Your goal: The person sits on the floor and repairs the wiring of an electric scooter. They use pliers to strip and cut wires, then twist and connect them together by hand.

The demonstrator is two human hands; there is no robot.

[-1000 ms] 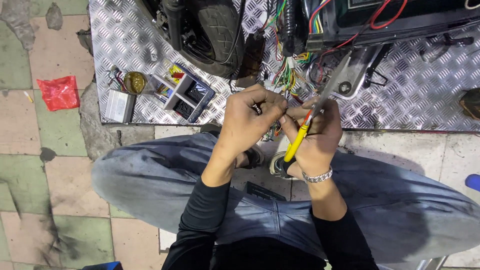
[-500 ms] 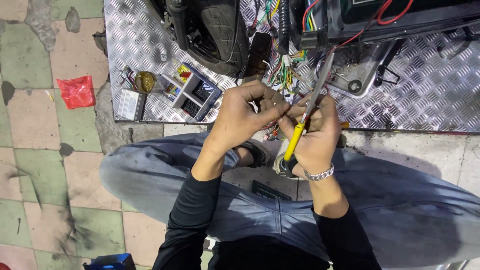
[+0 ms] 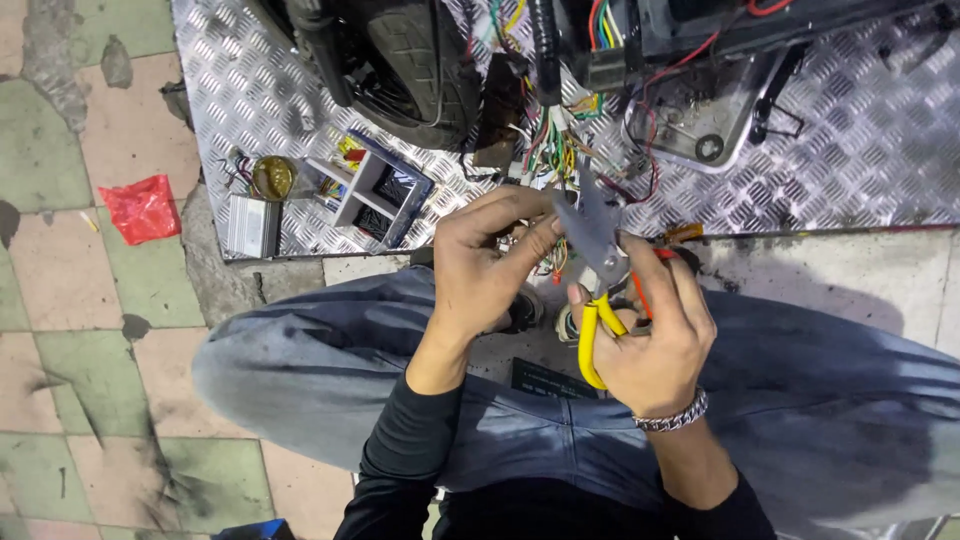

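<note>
My right hand [image 3: 655, 335] grips yellow-handled cutters [image 3: 597, 285], whose grey blades point up toward a bundle of coloured wires [image 3: 555, 150]. My left hand [image 3: 487, 265] is closed around thin wires [image 3: 548, 255] right beside the blades, fingertips touching the tool's head. A metal bracelet [image 3: 672, 415] sits on my right wrist. Both hands hover over my knees in grey trousers [image 3: 310, 360]. The wire ends inside my left fingers are mostly hidden.
A diamond-patterned metal plate [image 3: 830, 150] carries a black tyre [image 3: 415, 60], a dark vehicle body with loose wiring, and a small compartment tray [image 3: 372, 190]. A silver box [image 3: 252, 226] and a brass-coloured round part [image 3: 272, 177] lie at its left edge. A red plastic scrap [image 3: 140, 208] lies on tiled floor.
The cutters have tilted more upright, blades now raised between my hands. My left fingers have shifted closer to the blades. The view has drifted slightly.
</note>
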